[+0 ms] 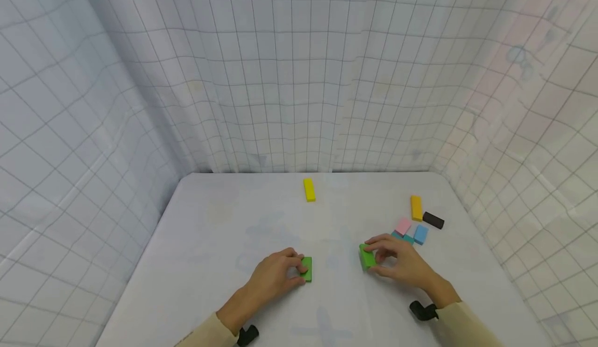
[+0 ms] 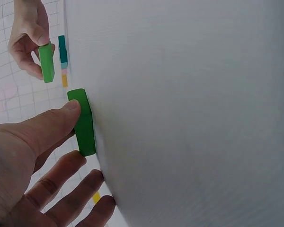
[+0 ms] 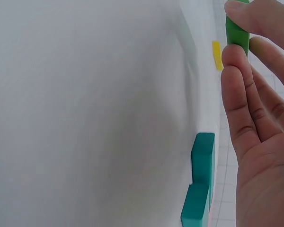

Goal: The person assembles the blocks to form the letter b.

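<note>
My left hand (image 1: 275,274) pinches a green block (image 1: 307,269) that stands on the white table, left of the middle. In the left wrist view, the thumb lies on one face of this block (image 2: 85,125) and a fingertip is at its end. My right hand (image 1: 405,264) grips a second green block (image 1: 367,259) between thumb and fingers. This block appears lifted off the table in the right wrist view (image 3: 236,35). Two teal blocks (image 3: 203,156) lie just beyond the right hand, which partly hides them in the head view.
Near the teal blocks lie a pink block (image 1: 403,226), a blue block (image 1: 421,234), an orange block (image 1: 416,208) and a black block (image 1: 433,220). A yellow block (image 1: 309,190) lies near the table's far edge. Gridded white curtains (image 1: 299,77) enclose the table.
</note>
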Tool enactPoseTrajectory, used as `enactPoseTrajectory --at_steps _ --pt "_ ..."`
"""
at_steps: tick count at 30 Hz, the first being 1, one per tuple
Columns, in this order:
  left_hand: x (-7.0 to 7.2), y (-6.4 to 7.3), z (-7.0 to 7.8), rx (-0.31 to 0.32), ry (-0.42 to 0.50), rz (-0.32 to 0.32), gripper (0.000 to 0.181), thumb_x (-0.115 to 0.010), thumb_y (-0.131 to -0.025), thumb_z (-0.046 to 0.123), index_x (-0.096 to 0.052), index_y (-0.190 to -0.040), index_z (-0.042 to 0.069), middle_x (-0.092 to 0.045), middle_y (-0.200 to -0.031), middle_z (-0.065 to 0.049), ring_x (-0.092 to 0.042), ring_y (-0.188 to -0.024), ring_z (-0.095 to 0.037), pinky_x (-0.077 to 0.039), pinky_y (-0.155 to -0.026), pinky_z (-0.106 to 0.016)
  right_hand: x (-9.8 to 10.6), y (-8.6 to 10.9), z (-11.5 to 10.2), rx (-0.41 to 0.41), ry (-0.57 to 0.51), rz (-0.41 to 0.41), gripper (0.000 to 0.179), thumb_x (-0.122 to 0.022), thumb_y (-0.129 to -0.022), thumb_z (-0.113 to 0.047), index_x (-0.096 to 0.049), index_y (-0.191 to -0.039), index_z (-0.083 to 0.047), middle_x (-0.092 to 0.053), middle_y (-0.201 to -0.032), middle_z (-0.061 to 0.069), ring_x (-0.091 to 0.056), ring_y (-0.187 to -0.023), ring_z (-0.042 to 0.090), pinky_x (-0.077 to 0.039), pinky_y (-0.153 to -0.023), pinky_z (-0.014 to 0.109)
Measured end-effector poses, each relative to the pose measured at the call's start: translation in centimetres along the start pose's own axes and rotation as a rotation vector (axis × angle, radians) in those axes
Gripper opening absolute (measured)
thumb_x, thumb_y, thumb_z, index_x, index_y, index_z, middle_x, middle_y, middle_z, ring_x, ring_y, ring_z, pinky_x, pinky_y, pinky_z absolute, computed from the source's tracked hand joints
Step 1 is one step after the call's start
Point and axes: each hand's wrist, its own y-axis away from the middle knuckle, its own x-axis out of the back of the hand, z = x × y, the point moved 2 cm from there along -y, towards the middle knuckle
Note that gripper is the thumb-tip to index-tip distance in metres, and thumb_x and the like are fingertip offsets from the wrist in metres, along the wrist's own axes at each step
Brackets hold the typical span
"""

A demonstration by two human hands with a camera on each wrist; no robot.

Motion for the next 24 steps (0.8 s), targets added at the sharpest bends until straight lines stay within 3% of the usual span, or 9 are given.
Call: enactPoseTrajectory --at_steps 8,16,24 --pt "-0.2 0.2 0.0 -0.015 0.013 0.023 0.018 -0.104 -0.089 0.021 -0.089 -0.099 0.02 -0.078 -0.116 0.003 -0.083 -0.12 -0.026 -0.069 -0.094 -0.044 -1.3 -1.7 -0.5 0.046 0.015 0.017 0.046 -0.1 -0.092 -0.005 -0.083 -0.133 -0.016 -0.078 -0.143 0.012 -0.078 -0.095 0.016 -0.068 -0.086 0.029" --pt "0.0 0.4 0.2 -0.025 0.002 0.033 0.016 -0.102 -0.09 0.02 -0.09 -0.101 0.019 -0.08 -0.129 -0.002 -0.083 -0.114 -0.027 -0.069 -0.094 -0.045 -2.6 -3.5 -0.5 -0.021 0.046 0.0 0.045 -0.101 -0.092 -0.01 -0.084 -0.133 -0.021 -0.078 -0.144 0.004 -0.078 -0.095 0.012 -0.067 -0.088 0.027" --pt "0.0 0.3 0.2 -0.005 -0.003 0.027 0.014 -0.102 -0.091 0.021 -0.089 -0.098 0.021 -0.078 -0.136 -0.002 -0.083 -0.114 -0.026 -0.069 -0.092 -0.046 -4.1 -5.5 -0.9 -0.026 0.08 -0.007 0.044 -0.101 -0.093 -0.014 -0.084 -0.133 -0.021 -0.078 -0.142 0.003 -0.076 -0.095 0.006 -0.067 -0.088 0.026"
